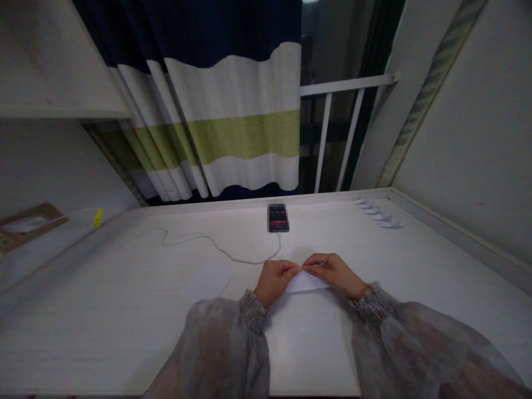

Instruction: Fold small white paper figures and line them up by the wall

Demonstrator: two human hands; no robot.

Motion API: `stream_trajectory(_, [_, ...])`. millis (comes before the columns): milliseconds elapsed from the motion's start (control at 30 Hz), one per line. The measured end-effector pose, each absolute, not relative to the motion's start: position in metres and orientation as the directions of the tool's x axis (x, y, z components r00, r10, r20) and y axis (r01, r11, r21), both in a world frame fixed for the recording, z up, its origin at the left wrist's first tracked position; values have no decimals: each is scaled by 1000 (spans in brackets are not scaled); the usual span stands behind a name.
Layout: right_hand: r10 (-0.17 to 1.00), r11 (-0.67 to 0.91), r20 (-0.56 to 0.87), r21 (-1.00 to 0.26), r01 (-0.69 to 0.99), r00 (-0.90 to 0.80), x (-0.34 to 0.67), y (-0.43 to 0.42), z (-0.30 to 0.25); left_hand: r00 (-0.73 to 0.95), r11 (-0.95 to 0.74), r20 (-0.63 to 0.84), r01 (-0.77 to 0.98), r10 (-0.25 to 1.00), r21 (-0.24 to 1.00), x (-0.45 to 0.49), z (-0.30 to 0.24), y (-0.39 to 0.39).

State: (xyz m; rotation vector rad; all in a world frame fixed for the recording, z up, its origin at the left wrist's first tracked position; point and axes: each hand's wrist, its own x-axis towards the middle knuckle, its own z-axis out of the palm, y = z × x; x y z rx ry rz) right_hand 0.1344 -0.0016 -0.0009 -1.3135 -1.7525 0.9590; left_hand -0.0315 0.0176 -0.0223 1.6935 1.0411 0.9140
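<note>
A small folded piece of white paper (306, 283) lies on the white desk (124, 332) between my two hands. My left hand (275, 279) pinches its upper left edge with curled fingers. My right hand (333, 273) pinches the upper edge from the right, fingertips almost meeting those of the left hand. Both wrists rest on the desk in grey gathered sleeves. A flat white sheet (206, 281) lies to the left of my left hand.
A dark phone (277, 217) lies beyond my hands, with a white cable (199, 239) running left to a yellow plug (97, 217). Several small folded paper pieces (377, 213) sit in a row at the far right. A striped curtain (224, 122) and a white railing (344, 111) are behind.
</note>
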Motion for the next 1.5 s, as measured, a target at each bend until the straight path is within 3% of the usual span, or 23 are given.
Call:
stream_trajectory(400, [972,195,111,-869,454,-205,138,-1,-1,389,-217,111,242,915,946,-33,-21,18])
stream_trajectory(767, [998,42,31,-965,259,-46,158,6,3,293,-114,61,165,954,980,-41,-23,28])
stream_trajectory(867, [996,74,83,-974,214,32,159,6,4,246,-73,41,119,968,990,-41,-23,30])
stream_trajectory(967, [989,145,144,-974,177,-18,152,4,1,245,-38,16,86,969,996,-39,-21,28])
stream_trajectory(1100, [989,104,79,-974,203,-128,139,3,-10,291,-33,10,74,957,997,-34,-19,24])
stream_trajectory(1367, [997,-72,-72,-997,-8,-2,139,0,-5,337,17,-33,49,941,999,-36,-20,25])
stream_trajectory(1500, [996,-92,-93,-995,-34,1,143,-1,1,341,43,-44,11,939,999,-38,-17,25])
